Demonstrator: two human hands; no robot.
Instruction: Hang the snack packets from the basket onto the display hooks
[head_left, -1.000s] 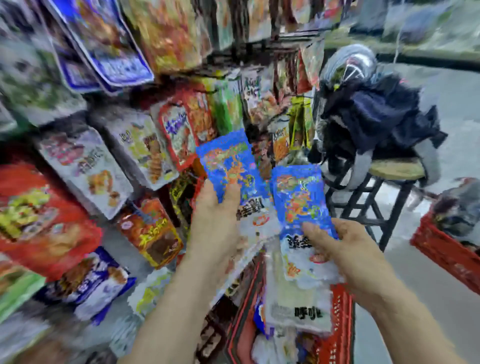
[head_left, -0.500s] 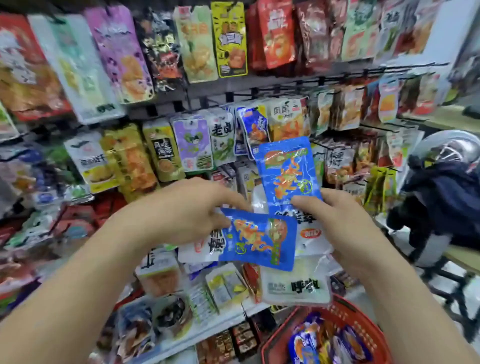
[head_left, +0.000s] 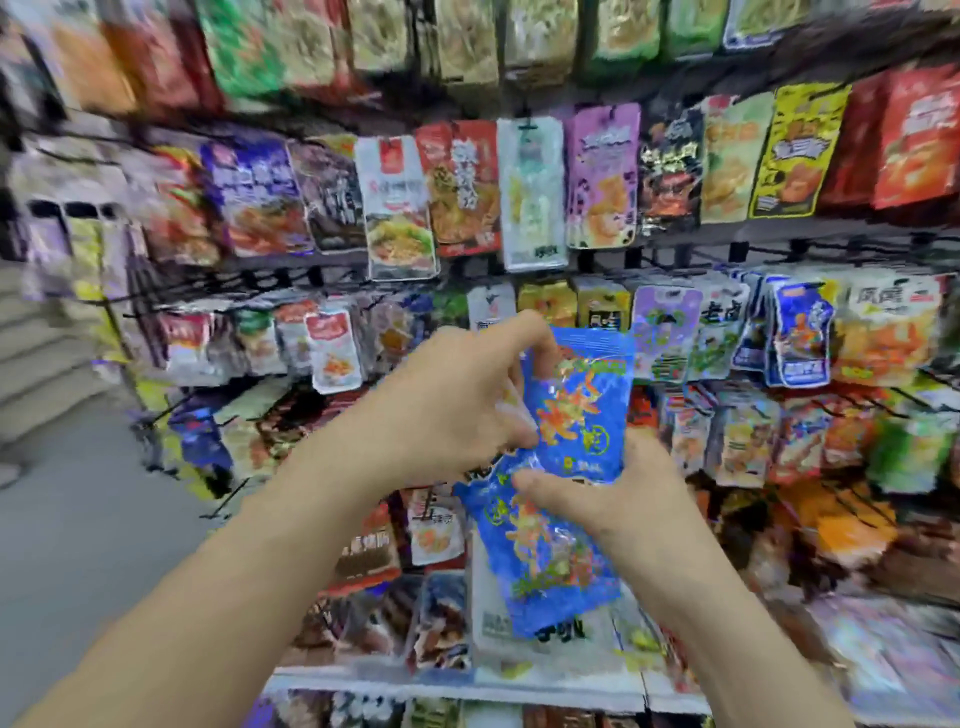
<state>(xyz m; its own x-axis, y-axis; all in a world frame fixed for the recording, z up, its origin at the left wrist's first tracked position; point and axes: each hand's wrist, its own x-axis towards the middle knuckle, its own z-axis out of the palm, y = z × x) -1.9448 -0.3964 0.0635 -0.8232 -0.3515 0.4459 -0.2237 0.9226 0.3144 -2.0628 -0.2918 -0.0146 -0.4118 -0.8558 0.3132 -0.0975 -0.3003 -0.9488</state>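
I hold blue snack packets in front of the hook rack. My left hand (head_left: 452, 410) pinches the upper left edge of an upright blue packet (head_left: 587, 410) with orange print. My right hand (head_left: 613, 499) grips a second blue packet (head_left: 545, 551) that slants down beneath it, with a pale white packet (head_left: 493, 623) behind. A hanging packet of the same blue kind (head_left: 797, 332) shows on the rack at the right. The basket is out of view.
Rows of hanging snack packets fill the wall on black wire hooks (head_left: 649, 260). A white shelf edge (head_left: 467, 691) runs below my hands. Grey floor (head_left: 78, 519) and steps lie at the left. The picture is blurred by motion.
The view has swung left and up along the rack, and the red basket has left the frame. The two blue packets have come closer together, one above the other, and my hands have drawn near each other.
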